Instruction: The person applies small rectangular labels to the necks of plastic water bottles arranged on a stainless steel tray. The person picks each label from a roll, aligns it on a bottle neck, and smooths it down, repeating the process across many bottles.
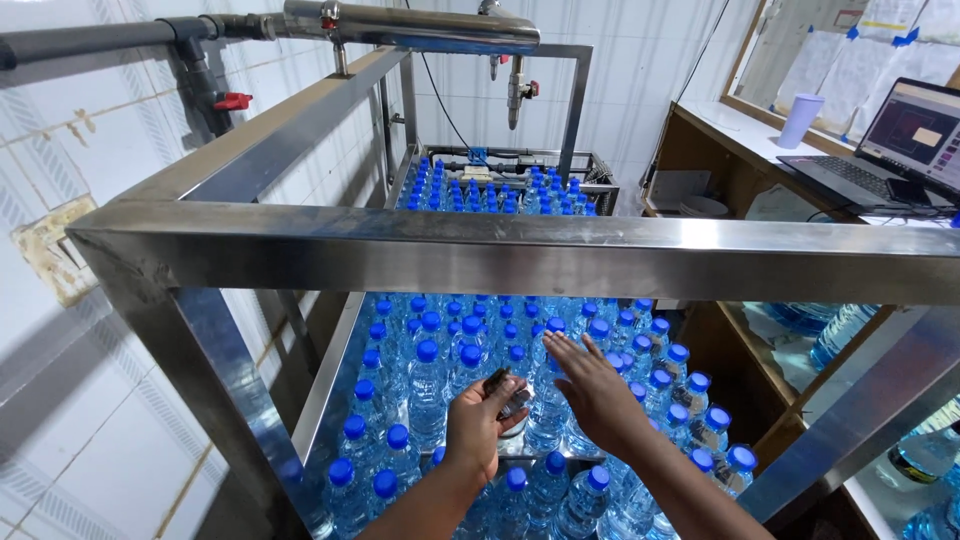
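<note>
My left hand clamps a small dark object, mostly hidden by my fingers, above the blue-capped water bottles. My right hand hovers flat, fingers spread; the steel frame bar hides the middle rows.

Frame: brushed steel, dull sheen. Bottles: clear glossy plastic, matt blue caps. Wall: glazed white tile. Desk: wood.

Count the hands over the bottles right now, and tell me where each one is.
2. The left hand holds a small dark object above the blue-capped bottles; the right hand is spread flat, palm down, just beside it. No other hands show.
</note>
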